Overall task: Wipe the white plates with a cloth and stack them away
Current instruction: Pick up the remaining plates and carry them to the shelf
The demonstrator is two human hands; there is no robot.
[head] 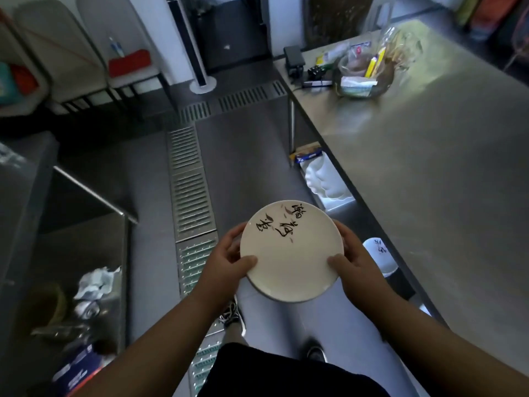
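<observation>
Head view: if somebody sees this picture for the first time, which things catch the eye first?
First, the white plate with black brush writing, held at the centre over the floor by the left hand and the right hand at opposite rims. Next, the long steel table on the right, and the metal drain grate running along the floor left of the plate.

open floor aisle ahead, walled left by sink unit, right by steel table. its broad bare top near right hand; far corner crowded by glass bowl and black device. lower shelf under the table partly filled with white dishes. held plate spanning the gap to left hand.
</observation>
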